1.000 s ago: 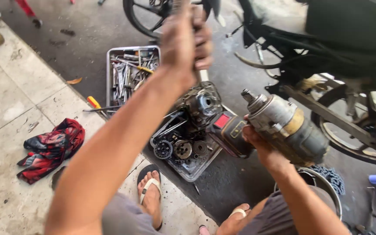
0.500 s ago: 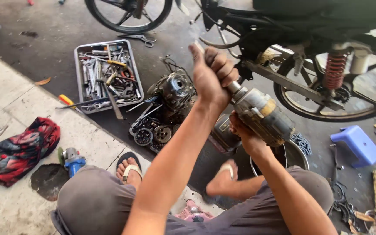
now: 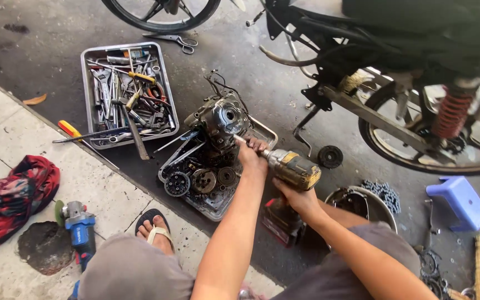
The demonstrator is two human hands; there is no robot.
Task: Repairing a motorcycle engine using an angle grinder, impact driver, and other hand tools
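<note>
On the dark concrete floor, at centre: dirty grey motorcycle engine block (image 3: pixel 220 119) with trailing wires, sitting on the 12 o'clock end of a shallow rectangular metal tray (image 3: pixel 218 206).

Left grip: left hand (image 3: pixel 251 155) closed around the nose of the yellow-and-black cordless impact wrench (image 3: pixel 293 169), fingers wrapped tight, steadying the bit against the engine's 4 o'clock side.

Right grip: right hand (image 3: pixel 295 197) clenched on the wrench handle from below; trigger finger hidden, so cannot tell whether pressed.

Tool contact: wrench tip touching the engine casing just beside the round open bore; the fastener itself too small to make out.

Already done, judging by the layout: engine out of the black motorcycle frame (image 3: pixel 395 61), which stands stripped at 1 o'clock; round toothed clutch and gear parts (image 3: pixel 201 180) lying loose in the tray at 7 o'clock of the engine.

Left to do, as a judgement: casing seemingly not fully apart, with the wrench on it; no sign of reassembly.

At 10 o'clock: steel tool tray (image 3: pixel 90 116) crowded with spanners and screwdrivers.

At 8 o'clock, on the pale tiles: blue angle grinder (image 3: pixel 79 228), beside a red-and-black crumpled rag (image 3: pixel 9 200).

At 4 o'clock: round metal basin (image 3: pixel 387 211) with a heap of drive chain (image 3: pixel 381 191) on its rim, near a small blue plastic stool (image 3: pixel 456 203).

Near the engine at 3 o'clock: small black round part (image 3: pixel 330 156) lying alone on the floor.
</note>
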